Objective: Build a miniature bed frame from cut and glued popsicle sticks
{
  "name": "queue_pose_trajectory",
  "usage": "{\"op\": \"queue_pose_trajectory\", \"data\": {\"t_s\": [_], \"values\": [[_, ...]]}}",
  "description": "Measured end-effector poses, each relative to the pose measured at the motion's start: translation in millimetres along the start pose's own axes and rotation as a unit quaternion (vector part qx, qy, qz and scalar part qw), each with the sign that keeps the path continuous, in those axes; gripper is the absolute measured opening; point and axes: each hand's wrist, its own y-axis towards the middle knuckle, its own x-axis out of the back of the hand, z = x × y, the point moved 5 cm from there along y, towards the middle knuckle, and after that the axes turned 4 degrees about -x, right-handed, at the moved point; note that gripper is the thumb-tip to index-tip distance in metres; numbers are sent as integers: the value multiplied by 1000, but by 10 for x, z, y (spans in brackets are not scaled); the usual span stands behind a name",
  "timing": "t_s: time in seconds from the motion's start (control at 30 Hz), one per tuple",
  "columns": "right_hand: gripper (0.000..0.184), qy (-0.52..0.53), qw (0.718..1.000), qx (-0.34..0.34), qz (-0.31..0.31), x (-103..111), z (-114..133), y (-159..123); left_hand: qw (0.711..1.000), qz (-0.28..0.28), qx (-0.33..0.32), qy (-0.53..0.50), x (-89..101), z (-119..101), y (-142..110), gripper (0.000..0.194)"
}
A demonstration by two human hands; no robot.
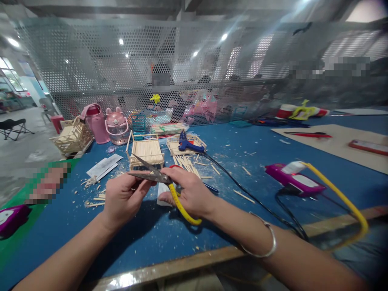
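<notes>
- Well, upper left: flask (97,128) and jug (117,132), contents unclear.
- Centre: right hand (191,190) grips scissors (165,178); left hand (123,198) curls near them, its pinch unclear.
- Mid-frame: blue table (169,239), sticks (186,163).
- Top: mesh screen (103,68).

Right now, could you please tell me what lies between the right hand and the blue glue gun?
In the head view, loose pale sticks lie between the right hand and the glue gun.

Just right of the flask (98,126) stands an eared bottle (117,135), and behind the flask rises a mesh (100,72). Well left of the flask is a folding stool (12,123); well right, a tan sheet (338,145).
</notes>
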Motion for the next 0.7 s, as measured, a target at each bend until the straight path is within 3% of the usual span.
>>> {"op": "queue_pose_trajectory", "data": {"t_s": [0.17,0.5,0.6,0.7], "values": [[53,-10,1000,13,4,-15,-51,-11,1000,4,-14,6,-14,-14,-15,13],[47,-7,999,19,43,23,-151,1,996,34,50,-64,-56,-3,-18,11],[43,48,997,-34,51,14,-173,31,987,22,101,-121,-62,18,0,9],[36,180,975,-131,13,-4,-202,61,974,17,138,-178,-105,59,3,13]]}}
